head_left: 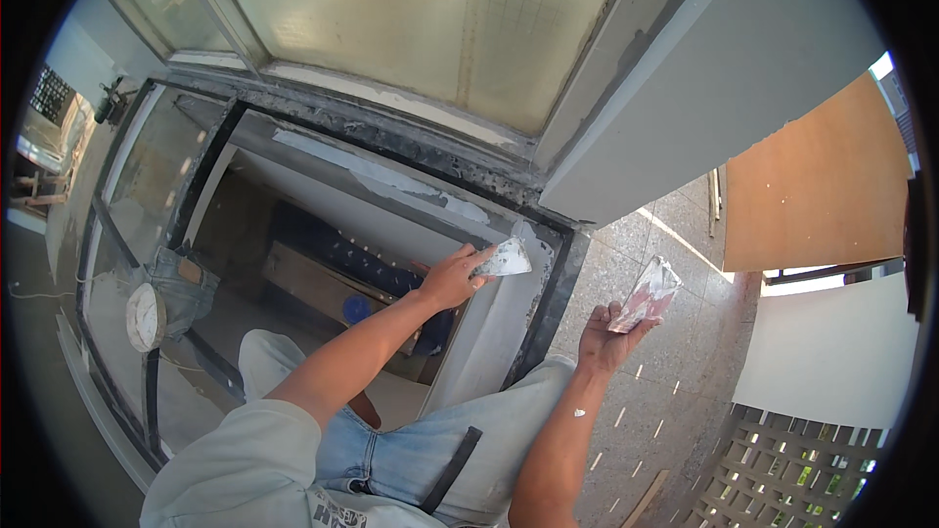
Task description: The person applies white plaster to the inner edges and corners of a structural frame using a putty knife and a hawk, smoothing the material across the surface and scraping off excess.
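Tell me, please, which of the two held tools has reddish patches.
The right tool, in the right hand: its pale face shows reddish patches. The left tool, in the left hand, looks grey and white.

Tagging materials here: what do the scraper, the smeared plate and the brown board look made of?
Scraper: probably metal, dulled; thin, flat grey blade under white smears.
Smeared plate: metal or plastic, can't tell; pinkish-white residue masks its finish.
Brown board: likely plywood, matte; flat, wood-toned sheet.

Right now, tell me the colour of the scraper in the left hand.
The scraper is mottled grey and whitish; the head view shows it best.
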The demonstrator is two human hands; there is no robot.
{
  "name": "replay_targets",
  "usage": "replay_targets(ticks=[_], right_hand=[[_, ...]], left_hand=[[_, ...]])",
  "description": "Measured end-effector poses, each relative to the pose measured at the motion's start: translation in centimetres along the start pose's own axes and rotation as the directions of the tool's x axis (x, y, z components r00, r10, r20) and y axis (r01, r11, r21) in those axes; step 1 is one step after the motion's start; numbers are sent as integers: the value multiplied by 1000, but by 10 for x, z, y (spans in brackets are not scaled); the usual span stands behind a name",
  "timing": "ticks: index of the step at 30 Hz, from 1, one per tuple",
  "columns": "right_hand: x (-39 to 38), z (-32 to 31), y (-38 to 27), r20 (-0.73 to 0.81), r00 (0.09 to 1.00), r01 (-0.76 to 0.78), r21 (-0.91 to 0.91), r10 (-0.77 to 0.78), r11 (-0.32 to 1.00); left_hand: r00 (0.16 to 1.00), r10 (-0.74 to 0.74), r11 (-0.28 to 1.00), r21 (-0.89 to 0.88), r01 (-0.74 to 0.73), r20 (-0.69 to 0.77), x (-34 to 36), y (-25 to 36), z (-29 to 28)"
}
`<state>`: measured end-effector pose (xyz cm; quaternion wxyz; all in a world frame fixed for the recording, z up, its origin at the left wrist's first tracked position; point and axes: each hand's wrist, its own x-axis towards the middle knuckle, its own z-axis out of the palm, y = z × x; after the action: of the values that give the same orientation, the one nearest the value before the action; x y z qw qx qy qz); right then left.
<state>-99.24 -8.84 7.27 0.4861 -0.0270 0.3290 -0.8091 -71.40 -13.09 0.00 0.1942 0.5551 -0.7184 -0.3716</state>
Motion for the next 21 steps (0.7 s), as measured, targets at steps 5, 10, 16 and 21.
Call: replay_targets(ticks=[5, 10, 16, 21], right_hand=[[14, -1, -4, -52, 998, 26, -41, -28, 999], [17, -1, -4, -69, 997, 18, -56, -22, 998], [10, 9, -1, -89, 996, 9, -71, -15, 997], [11, 6, -4, -76, 997, 6, -80, -12, 997]], left_hand=[[998, -50, 987, 151, 46, 23, 42, 2, 15], [997, -70, 982, 180, 62, 39, 61, 6, 29], [994, -105, 983, 155, 104, 2, 65, 6, 47], [982, -184, 976, 127, 177, 44, 71, 23, 51]])
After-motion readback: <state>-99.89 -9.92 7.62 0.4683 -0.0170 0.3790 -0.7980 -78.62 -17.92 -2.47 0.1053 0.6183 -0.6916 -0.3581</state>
